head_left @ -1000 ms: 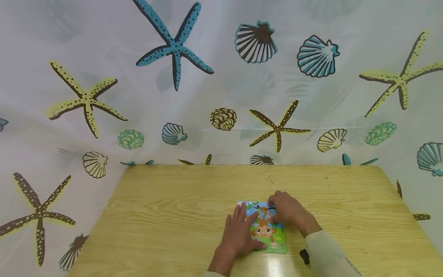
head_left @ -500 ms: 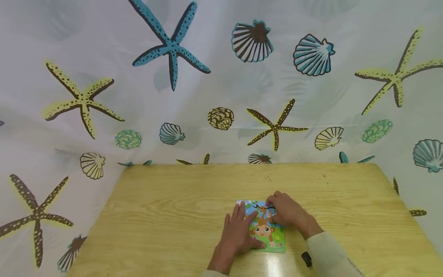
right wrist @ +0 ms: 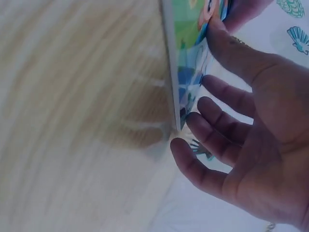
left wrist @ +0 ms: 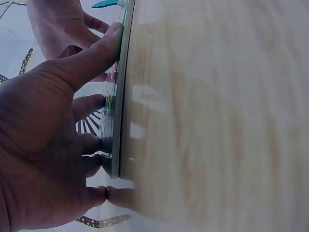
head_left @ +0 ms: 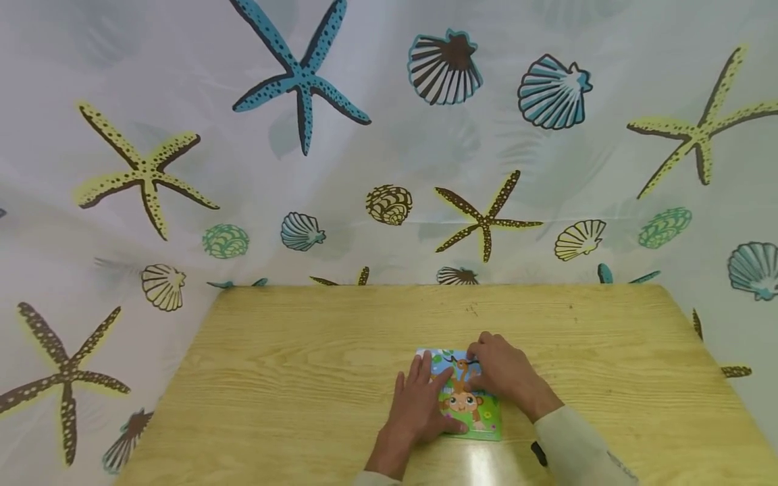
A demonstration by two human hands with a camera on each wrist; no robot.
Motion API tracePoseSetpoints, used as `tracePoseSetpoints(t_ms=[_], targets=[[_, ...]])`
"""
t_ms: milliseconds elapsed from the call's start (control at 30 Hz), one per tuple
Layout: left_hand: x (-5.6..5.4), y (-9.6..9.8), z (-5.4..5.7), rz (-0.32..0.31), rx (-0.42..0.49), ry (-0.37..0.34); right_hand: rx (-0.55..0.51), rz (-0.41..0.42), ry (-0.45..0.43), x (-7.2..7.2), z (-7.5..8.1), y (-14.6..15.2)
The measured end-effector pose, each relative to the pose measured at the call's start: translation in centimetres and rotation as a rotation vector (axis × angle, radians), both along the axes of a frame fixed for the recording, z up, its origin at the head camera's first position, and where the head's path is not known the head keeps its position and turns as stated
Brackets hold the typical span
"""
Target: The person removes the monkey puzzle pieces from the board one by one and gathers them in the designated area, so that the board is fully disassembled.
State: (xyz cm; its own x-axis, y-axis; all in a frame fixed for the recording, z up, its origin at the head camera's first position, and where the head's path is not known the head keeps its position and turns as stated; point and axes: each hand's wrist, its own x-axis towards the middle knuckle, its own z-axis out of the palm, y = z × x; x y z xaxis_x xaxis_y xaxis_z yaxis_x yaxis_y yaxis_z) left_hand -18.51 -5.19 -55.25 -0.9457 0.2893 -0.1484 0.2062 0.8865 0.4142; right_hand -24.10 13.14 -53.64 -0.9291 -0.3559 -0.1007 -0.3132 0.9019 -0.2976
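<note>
A thin square board (head_left: 486, 425) lies flat on the table, printed with a cartoon monkey, green grass and blue sky. My left hand (head_left: 416, 408) rests across its left side, fingers spread and thumb on the lower edge. In the left wrist view, the left thumb (left wrist: 99, 58) lies on the board's near edge, the fingertips farther along it. My right hand (head_left: 507, 368) bends over the upper right corner and hides it. The right wrist view shows the right thumb (right wrist: 231, 46) on the picture and the bent fingers at the board's surface and corner.
The wood-grain table (head_left: 292, 378) extends to both sides and behind the board. A small black object (head_left: 538, 453) shows beside the right sleeve (head_left: 580, 445). A white curtain (head_left: 377, 148) with starfish and shells surrounds the table's back and sides.
The right thumb has slid slightly left over the picture, toward the monkey's head. The left hand and the board stay in place; the head view shifts a little.
</note>
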Motion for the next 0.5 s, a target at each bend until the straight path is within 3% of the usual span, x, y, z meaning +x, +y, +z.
tracePoseSetpoints(t_ms=[500], targets=[[0.1, 0.0, 0.2, 0.012, 0.009, -0.009, 0.021, 0.048, -0.181, -1.9, 1.1, -0.3]])
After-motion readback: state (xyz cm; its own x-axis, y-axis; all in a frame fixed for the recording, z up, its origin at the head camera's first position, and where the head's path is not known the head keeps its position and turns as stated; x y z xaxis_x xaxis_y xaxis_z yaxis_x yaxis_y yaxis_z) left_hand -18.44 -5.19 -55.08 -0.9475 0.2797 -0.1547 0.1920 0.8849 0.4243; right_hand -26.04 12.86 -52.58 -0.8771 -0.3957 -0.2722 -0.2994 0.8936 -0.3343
